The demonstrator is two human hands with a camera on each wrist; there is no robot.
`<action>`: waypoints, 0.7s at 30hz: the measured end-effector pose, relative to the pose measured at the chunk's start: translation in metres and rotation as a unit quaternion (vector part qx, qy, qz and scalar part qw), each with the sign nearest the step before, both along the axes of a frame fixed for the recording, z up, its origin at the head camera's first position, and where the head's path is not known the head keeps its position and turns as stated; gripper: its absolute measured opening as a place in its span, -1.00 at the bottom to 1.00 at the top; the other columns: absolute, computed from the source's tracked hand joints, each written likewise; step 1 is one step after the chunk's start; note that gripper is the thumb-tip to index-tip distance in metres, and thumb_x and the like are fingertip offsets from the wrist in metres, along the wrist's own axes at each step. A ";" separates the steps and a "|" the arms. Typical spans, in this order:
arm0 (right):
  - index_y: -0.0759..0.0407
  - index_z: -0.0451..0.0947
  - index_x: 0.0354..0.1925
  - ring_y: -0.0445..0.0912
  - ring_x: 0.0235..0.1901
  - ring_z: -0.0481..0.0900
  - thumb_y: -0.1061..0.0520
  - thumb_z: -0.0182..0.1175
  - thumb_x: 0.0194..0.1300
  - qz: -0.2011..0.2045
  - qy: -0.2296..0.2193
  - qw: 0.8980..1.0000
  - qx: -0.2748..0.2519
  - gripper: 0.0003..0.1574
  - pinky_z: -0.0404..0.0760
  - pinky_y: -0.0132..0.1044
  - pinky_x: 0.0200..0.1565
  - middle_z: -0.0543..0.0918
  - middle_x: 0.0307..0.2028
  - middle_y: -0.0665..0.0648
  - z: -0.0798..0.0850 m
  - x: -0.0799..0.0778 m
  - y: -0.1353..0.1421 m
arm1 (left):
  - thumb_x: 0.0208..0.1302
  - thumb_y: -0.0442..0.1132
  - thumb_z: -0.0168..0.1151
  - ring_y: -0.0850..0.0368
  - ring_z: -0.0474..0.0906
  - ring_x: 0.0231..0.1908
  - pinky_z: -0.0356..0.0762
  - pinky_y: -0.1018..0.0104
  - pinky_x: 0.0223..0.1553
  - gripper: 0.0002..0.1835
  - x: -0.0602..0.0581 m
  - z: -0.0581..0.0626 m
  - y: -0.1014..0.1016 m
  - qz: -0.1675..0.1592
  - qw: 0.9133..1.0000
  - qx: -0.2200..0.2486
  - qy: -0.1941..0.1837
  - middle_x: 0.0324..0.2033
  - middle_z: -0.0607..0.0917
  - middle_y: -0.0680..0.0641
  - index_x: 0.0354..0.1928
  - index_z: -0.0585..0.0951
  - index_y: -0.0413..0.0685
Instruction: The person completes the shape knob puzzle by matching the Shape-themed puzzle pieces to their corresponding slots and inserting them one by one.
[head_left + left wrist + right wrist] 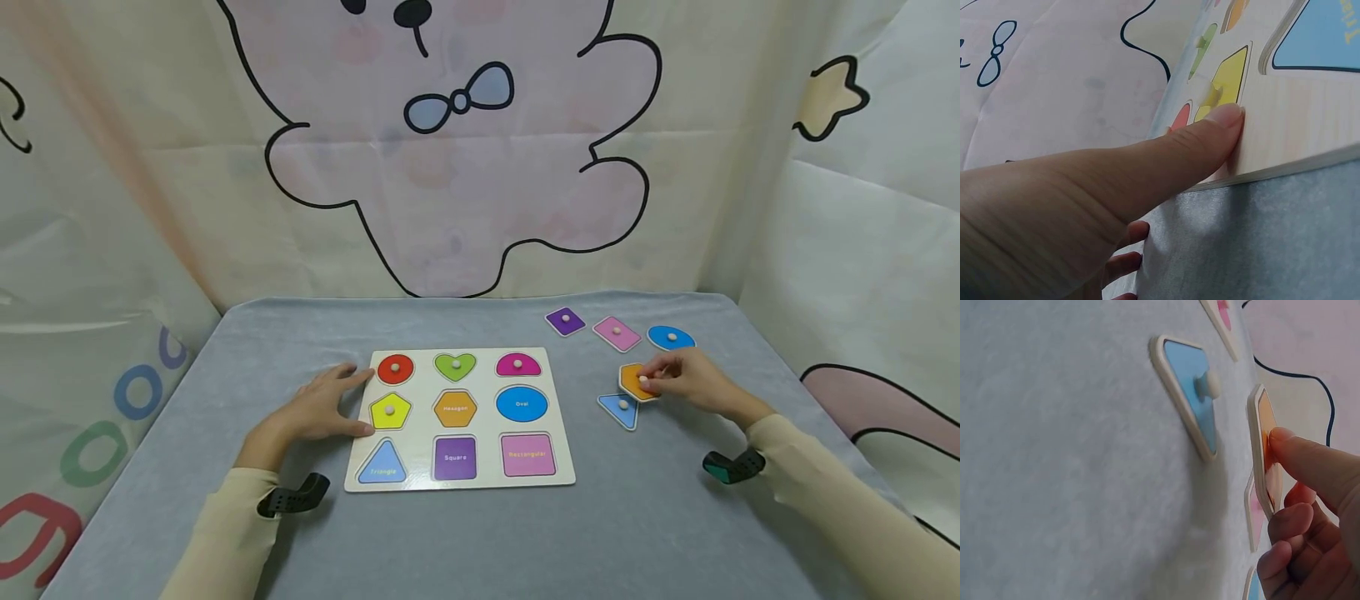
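My right hand [684, 382] pinches an orange hexagon puzzle piece [1267, 440] by its knob; the knob is hidden behind the fingers. In the right wrist view the piece is tilted and raised off the cloth. It overlaps a blue triangle piece [621, 409] in the head view. My left hand [318, 406] rests at the left edge of a white puzzle board [566, 467], fingers spread. Its thumb [1210, 128] presses the board beside a yellow pentagon piece [390, 411]. Also seated in the board are a red circle [395, 369], a green heart [454, 366] and a magenta semicircle [518, 365].
Bare printed recesses on the board include the hexagon [455, 409], oval [521, 404] and square [454, 458]. Behind my right hand lie a purple square piece [564, 322], a pink rectangle piece [617, 334] and a blue oval piece [671, 337]. Grey cloth [450, 542] covers the table.
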State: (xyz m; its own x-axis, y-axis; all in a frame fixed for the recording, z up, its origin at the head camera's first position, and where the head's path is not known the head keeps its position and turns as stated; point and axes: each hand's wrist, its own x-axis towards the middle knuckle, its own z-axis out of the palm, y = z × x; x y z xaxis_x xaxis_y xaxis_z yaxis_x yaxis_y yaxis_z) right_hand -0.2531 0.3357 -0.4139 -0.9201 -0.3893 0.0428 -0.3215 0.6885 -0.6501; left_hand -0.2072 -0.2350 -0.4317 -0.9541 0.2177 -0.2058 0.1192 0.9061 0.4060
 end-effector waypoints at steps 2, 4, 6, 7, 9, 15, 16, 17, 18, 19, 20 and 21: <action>0.29 0.75 -0.18 -0.21 -0.50 0.45 0.16 0.39 0.28 -0.006 -0.002 1.000 0.001 -0.79 0.45 -0.43 -0.50 0.66 -0.42 0.00 0.003 0.000 -0.004 | -0.04 0.21 0.54 -0.45 0.06 0.48 0.05 -0.54 0.38 0.11 0.000 0.000 0.000 0.001 1.000 -0.001 0.000 0.51 0.17 -0.38 0.55 0.25 0.06; 0.29 0.75 -0.17 -0.21 -0.49 0.45 0.15 0.39 0.29 -0.004 -0.005 1.000 0.003 -0.78 0.45 -0.43 -0.50 0.66 -0.40 0.03 0.006 0.000 -0.008 | -0.04 0.21 0.54 -0.45 0.06 0.48 0.06 -0.54 0.38 0.11 0.000 0.000 0.000 0.001 1.000 -0.002 0.000 0.51 0.18 -0.39 0.55 0.25 0.05; 0.29 0.75 -0.16 -0.21 -0.49 0.44 0.16 0.39 0.29 -0.005 -0.007 1.000 0.003 -0.78 0.44 -0.44 -0.49 0.66 -0.39 0.06 0.008 -0.001 -0.011 | -0.04 0.21 0.54 -0.46 0.07 0.48 0.06 -0.54 0.38 0.11 0.000 0.000 0.000 0.001 1.000 -0.002 0.002 0.51 0.18 -0.39 0.55 0.26 0.04; 0.30 0.75 -0.16 -0.22 -0.49 0.44 0.17 0.39 0.28 -0.001 -0.004 1.000 0.002 -0.78 0.45 -0.44 -0.49 0.68 -0.39 0.07 0.008 -0.002 -0.013 | -0.04 0.21 0.54 -0.45 0.07 0.48 0.05 -0.54 0.38 0.11 0.000 0.000 0.000 0.001 1.000 -0.001 0.001 0.51 0.18 -0.38 0.55 0.26 0.05; 0.31 0.75 -0.15 -0.22 -0.50 0.44 0.19 0.39 0.28 0.004 -0.002 1.000 0.000 -0.78 0.44 -0.44 -0.49 0.69 -0.37 0.10 0.010 -0.002 -0.017 | -0.04 0.21 0.54 -0.45 0.07 0.48 0.05 -0.54 0.38 0.11 0.001 0.000 0.000 0.001 1.000 -0.001 0.003 0.51 0.18 -0.38 0.54 0.26 0.04; 0.33 0.75 -0.14 -0.20 -0.50 0.43 0.20 0.39 0.28 0.010 -0.012 1.000 -0.010 -0.77 0.44 -0.45 -0.49 0.72 -0.34 0.14 0.012 -0.003 -0.030 | -0.05 0.22 0.54 -0.45 0.09 0.47 0.07 -0.55 0.37 0.11 0.001 -0.001 0.001 -0.001 1.000 0.001 0.005 0.50 0.19 -0.39 0.54 0.27 0.04; 0.33 0.74 -0.14 -0.19 -0.51 0.44 0.20 0.39 0.28 0.010 -0.016 1.000 -0.011 -0.76 0.44 -0.45 -0.50 0.72 -0.34 0.15 0.013 -0.004 -0.032 | -0.05 0.22 0.54 -0.45 0.09 0.47 0.07 -0.55 0.37 0.11 0.001 -0.001 0.001 -0.001 1.000 0.001 0.006 0.50 0.19 -0.39 0.54 0.27 0.04; 0.33 0.74 -0.13 -0.18 -0.50 0.44 0.19 0.39 0.28 0.009 -0.019 1.000 -0.010 -0.76 0.43 -0.45 -0.50 0.72 -0.34 0.16 0.013 -0.004 -0.034 | -0.05 0.22 0.54 -0.45 0.09 0.47 0.07 -0.54 0.37 0.11 0.002 -0.001 0.001 -0.001 1.000 0.002 0.006 0.50 0.19 -0.38 0.54 0.27 0.04; 0.33 0.74 -0.12 -0.18 -0.49 0.44 0.18 0.39 0.28 0.008 -0.024 1.000 -0.009 -0.75 0.42 -0.45 -0.50 0.72 -0.33 0.15 0.014 -0.003 -0.036 | -0.05 0.22 0.54 -0.45 0.09 0.47 0.07 -0.55 0.37 0.11 0.002 -0.001 0.001 -0.002 1.000 0.000 0.007 0.50 0.19 -0.39 0.54 0.27 0.04; 0.32 0.74 -0.12 -0.17 -0.48 0.44 0.17 0.39 0.28 0.007 -0.027 1.000 -0.009 -0.74 0.42 -0.45 -0.49 0.72 -0.33 0.16 0.015 -0.003 -0.038 | -0.05 0.22 0.54 -0.45 0.09 0.47 0.07 -0.54 0.37 0.11 0.002 0.000 0.001 -0.002 1.000 0.000 0.007 0.50 0.19 -0.39 0.54 0.27 0.04; 0.32 0.74 -0.12 -0.16 -0.47 0.44 0.16 0.39 0.28 0.007 -0.030 0.999 -0.011 -0.74 0.41 -0.45 -0.49 0.72 -0.33 0.16 0.016 -0.003 -0.041 | -0.05 0.22 0.54 -0.45 0.09 0.47 0.07 -0.54 0.37 0.11 0.002 0.000 0.001 -0.001 1.000 0.000 0.007 0.50 0.19 -0.39 0.54 0.27 0.04; 0.31 0.74 -0.12 -0.15 -0.47 0.44 0.16 0.39 0.28 0.008 -0.031 0.999 -0.014 -0.74 0.41 -0.45 -0.49 0.71 -0.33 0.16 0.017 -0.003 -0.043 | -0.05 0.21 0.54 -0.45 0.08 0.47 0.07 -0.54 0.37 0.11 0.003 0.000 0.000 0.000 1.000 0.000 0.006 0.51 0.19 -0.39 0.54 0.26 0.04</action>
